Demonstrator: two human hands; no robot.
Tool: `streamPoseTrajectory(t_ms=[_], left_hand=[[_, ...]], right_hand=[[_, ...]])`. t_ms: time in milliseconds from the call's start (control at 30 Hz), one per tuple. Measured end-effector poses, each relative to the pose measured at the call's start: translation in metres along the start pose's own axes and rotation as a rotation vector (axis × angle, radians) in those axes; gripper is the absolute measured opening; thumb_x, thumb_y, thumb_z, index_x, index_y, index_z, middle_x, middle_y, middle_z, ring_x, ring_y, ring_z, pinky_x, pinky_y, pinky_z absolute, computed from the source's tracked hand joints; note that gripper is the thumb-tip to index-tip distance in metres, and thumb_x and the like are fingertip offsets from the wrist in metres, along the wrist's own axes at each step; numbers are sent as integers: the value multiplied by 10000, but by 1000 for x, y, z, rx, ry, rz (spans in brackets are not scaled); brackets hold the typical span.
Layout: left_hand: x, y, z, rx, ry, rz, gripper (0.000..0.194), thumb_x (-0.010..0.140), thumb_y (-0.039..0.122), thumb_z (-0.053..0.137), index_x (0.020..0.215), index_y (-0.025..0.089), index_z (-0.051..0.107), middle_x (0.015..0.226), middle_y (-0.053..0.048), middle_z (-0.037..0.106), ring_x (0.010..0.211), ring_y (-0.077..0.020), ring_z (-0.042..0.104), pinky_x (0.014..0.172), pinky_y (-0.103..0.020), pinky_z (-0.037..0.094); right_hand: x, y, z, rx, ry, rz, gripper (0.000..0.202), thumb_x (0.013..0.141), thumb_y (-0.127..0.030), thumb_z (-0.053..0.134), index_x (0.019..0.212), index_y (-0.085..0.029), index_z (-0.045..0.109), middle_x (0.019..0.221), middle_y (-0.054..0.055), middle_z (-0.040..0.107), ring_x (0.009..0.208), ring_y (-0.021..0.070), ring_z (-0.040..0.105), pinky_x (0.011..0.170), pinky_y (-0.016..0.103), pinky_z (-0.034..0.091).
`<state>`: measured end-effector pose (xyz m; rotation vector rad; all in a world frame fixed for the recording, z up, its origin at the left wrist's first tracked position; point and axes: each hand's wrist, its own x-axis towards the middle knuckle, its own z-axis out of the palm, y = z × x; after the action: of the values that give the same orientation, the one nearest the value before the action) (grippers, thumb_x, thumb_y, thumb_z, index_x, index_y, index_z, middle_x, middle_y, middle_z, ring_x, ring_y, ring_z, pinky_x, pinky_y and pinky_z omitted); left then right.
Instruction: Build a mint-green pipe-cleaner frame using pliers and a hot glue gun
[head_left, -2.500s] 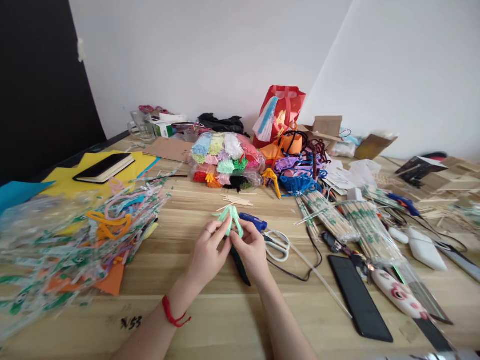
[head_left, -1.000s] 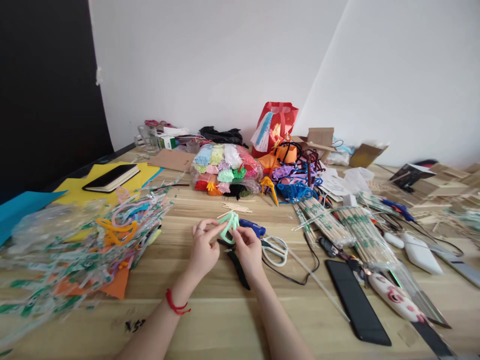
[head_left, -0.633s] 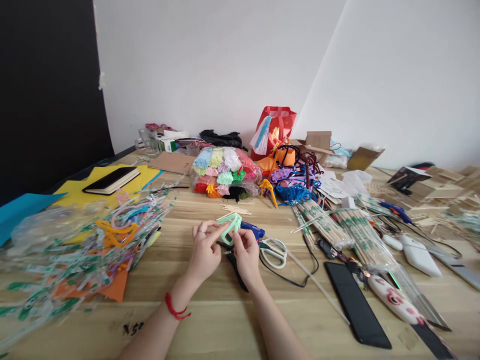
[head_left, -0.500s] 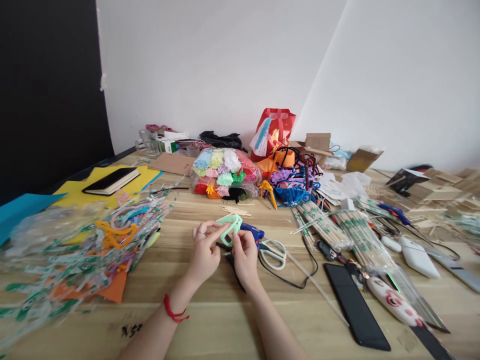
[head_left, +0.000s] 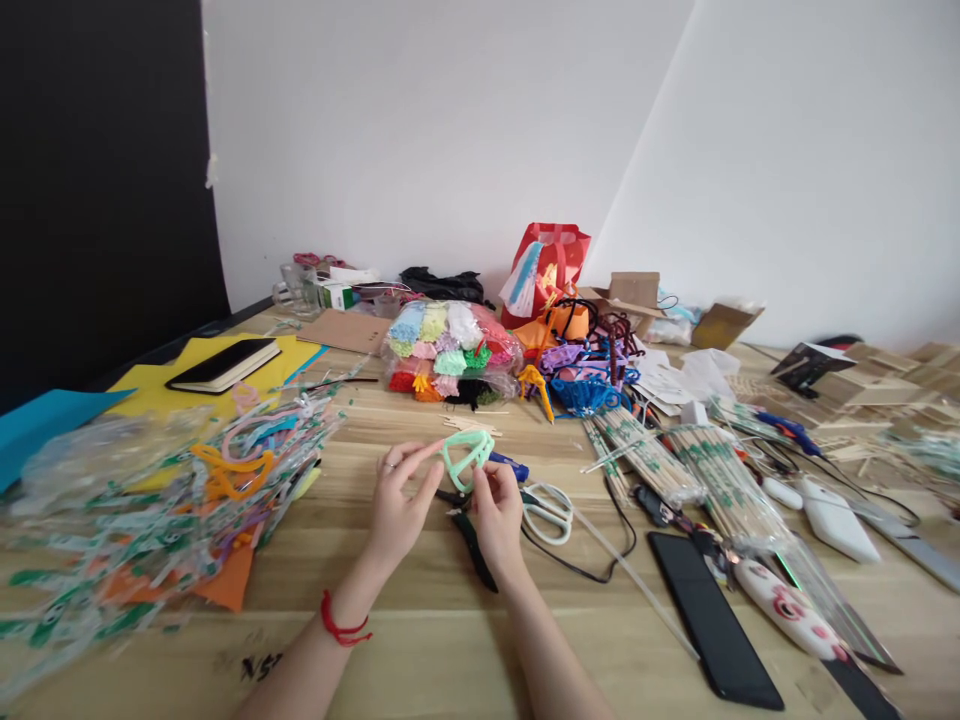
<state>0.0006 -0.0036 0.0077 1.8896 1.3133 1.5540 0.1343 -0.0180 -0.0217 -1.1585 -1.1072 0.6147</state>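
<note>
A mint-green pipe-cleaner shape (head_left: 469,439), bent into a small open frame with inner strands, is held up over the middle of the table. The thumb and fingers of my right hand (head_left: 498,515) pinch its lower right side. My left hand (head_left: 401,502) is open, thumb and index finger apart, with the index fingertip at the frame's left edge; whether it touches I cannot tell. Below and between the hands lie black-handled pliers (head_left: 474,550). A blue glue gun (head_left: 513,466), partly hidden, lies behind my right hand, and white-handled scissors (head_left: 553,512) are just right of it.
Bagged, colourful pipe cleaners (head_left: 450,350) lie ahead, beside a tangled pile (head_left: 585,365) and a red bag (head_left: 551,265). Plastic wrappers (head_left: 150,530) spread at left near a black notebook (head_left: 223,364). Wrapped wooden sticks (head_left: 724,485) and a black phone (head_left: 712,620) are at right.
My left hand has loosened from the pipe-cleaner shape and shifted slightly left, its thumb and index finger now apart. The shape has turned to show its frame, still in my right hand.
</note>
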Motion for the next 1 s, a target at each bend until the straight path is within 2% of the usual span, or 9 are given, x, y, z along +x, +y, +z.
streamPoseTrajectory(t_ms=[67, 167, 300, 400, 567, 800, 1000], left_hand=[[1, 0, 0, -20, 40, -13, 203, 828, 327, 559, 918, 211, 699, 903, -56, 613, 909, -190, 554, 712, -289, 475], [3, -4, 0, -17, 46, -20, 237, 825, 384, 567, 773, 197, 704, 821, -46, 630, 847, -181, 571, 669, -279, 472], [4, -10, 2, -12, -13, -14, 299, 856, 399, 511, 787, 206, 728, 832, -50, 646, 852, -180, 594, 765, -309, 484], [5, -12, 3, 23, -58, 1, 236, 812, 395, 574, 838, 219, 730, 863, -52, 656, 884, -194, 600, 799, -330, 481], [5, -15, 5, 55, -134, 0, 186, 769, 355, 617, 751, 195, 709, 824, -57, 666, 872, -205, 607, 794, -349, 481], [6, -21, 5, -83, -158, -139, 254, 755, 393, 607, 704, 156, 681, 783, -65, 673, 718, -175, 618, 653, -286, 501], [8, -18, 3, -183, -170, -326, 291, 750, 422, 602, 814, 154, 695, 823, -61, 718, 727, -192, 645, 663, -286, 505]], right_hand=[[0, -1, 0, 6, 4, 16, 256, 828, -443, 544, 807, -196, 608, 697, -2, 547, 618, 149, 491, 577, 271, 398], [0, -1, 0, 2, -17, 23, 239, 811, -422, 571, 801, -190, 628, 736, 4, 545, 620, 141, 484, 567, 264, 392], [0, 0, 0, -19, -42, 11, 211, 801, -390, 586, 796, -187, 644, 751, 4, 533, 604, 130, 464, 557, 256, 382], [0, -2, 0, -38, -62, -13, 183, 795, -365, 592, 781, -194, 657, 758, 10, 544, 613, 134, 468, 571, 261, 387], [-1, -8, 1, -61, -89, -38, 144, 787, -322, 598, 782, -201, 676, 794, 24, 556, 613, 136, 477, 566, 265, 392], [-1, -12, -1, -105, -94, -72, 200, 825, -291, 535, 923, -197, 683, 806, 44, 602, 612, 147, 494, 590, 281, 413], [-2, -6, -1, -40, -42, -12, 251, 831, -338, 517, 956, -189, 676, 840, 69, 681, 650, 171, 566, 593, 292, 449]])
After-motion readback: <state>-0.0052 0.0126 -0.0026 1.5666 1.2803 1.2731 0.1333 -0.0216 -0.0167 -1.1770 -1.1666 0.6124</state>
